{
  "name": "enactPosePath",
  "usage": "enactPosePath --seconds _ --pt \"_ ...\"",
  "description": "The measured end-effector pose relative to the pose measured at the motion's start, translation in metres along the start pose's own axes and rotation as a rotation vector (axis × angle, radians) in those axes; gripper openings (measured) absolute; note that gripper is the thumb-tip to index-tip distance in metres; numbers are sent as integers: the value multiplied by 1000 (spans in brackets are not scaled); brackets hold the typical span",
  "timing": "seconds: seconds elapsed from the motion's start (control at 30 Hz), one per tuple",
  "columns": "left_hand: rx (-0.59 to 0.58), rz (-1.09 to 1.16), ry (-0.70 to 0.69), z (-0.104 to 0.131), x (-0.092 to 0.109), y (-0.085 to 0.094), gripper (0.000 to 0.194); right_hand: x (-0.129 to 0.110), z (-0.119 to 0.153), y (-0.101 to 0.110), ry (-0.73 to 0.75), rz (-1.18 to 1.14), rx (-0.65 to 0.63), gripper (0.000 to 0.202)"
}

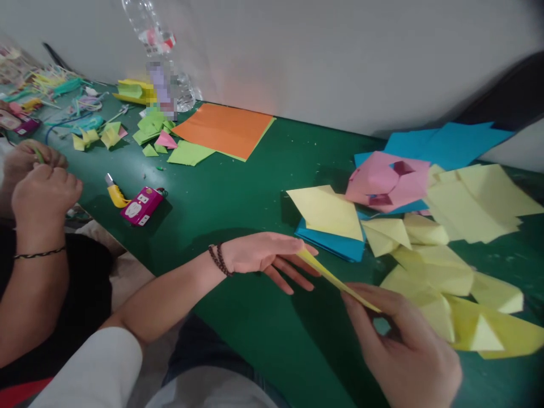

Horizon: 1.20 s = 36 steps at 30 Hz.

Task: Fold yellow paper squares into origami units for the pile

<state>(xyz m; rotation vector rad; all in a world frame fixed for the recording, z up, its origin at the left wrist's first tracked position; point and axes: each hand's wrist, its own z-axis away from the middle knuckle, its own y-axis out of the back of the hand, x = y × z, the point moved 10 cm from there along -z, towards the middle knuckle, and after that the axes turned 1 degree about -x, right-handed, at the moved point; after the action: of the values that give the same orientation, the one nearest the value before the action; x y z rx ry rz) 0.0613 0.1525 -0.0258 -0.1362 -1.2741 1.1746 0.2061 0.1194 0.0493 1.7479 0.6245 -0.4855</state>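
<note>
A thin yellow sheet of paper (329,276), seen nearly edge-on, is held above the green table between my two hands. My left hand (266,254) pinches its far end between thumb and index finger, with the other fingers spread below. My right hand (403,340) grips the near end between thumb and fingers. Just beyond lie a pale yellow sheet (327,212) and a stack of blue paper (334,242). Folded yellow paper pieces (433,269) lie right of my right hand. A pink folded paper form (389,180) stands behind them.
At left, another person's hands (45,184) hold something small and green. A purple power socket (142,207) and a yellow utility knife (115,191) lie between us. Orange paper (225,130), green scraps (151,127) and a clear bottle (185,90) are by the grey wall. Blue sheets (442,144) lie back right.
</note>
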Motion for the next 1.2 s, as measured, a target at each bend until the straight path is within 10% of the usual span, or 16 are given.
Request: enactPosePath --seconds 0.4,0.7,0.93,1.2 --pt "54 -64 -14 1 3 6 28 -10 9 -14 275 -54 -138 22" --pt "268 -170 -63 4 11 26 27 9 17 -21 140 -162 -166 48" --pt "173 -319 12 5 5 21 31 -36 19 -8 629 -119 -60 67" --pt "123 -559 4 6 10 15 39 -50 32 -14 919 99 -138 26"
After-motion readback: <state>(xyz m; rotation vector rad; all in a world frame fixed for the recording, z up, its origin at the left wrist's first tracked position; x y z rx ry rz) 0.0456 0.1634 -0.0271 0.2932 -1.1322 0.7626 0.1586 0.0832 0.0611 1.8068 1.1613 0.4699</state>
